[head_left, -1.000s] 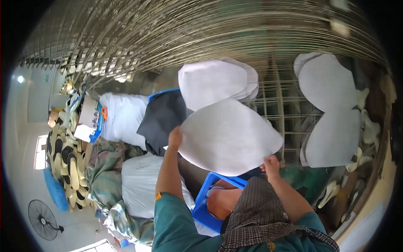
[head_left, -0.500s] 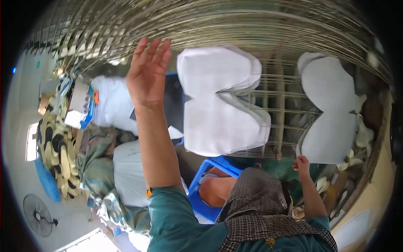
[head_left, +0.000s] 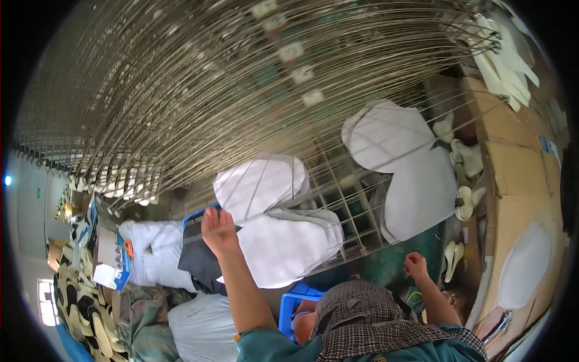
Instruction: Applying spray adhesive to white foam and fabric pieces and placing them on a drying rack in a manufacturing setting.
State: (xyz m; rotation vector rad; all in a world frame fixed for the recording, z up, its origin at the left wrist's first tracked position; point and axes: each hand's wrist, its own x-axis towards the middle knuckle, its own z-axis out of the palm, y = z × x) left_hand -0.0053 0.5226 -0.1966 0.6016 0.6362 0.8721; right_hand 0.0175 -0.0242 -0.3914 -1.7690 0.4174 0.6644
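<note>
Left hand up, fingers loosely parted beside white, rounded, flat sheets; right hand curled near the brownish metal-wire rack, can't tell if it's pinching anything

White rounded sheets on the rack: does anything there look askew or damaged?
Slightly askew: in the stacks of thin, white, rounded sheets on the metal wire rack, lower layers poke out past the top ones, so edges don't line up. No damage is visible.

Thin white sheets with rounded ends lie flat in two layered groups on a wire rack.
</note>
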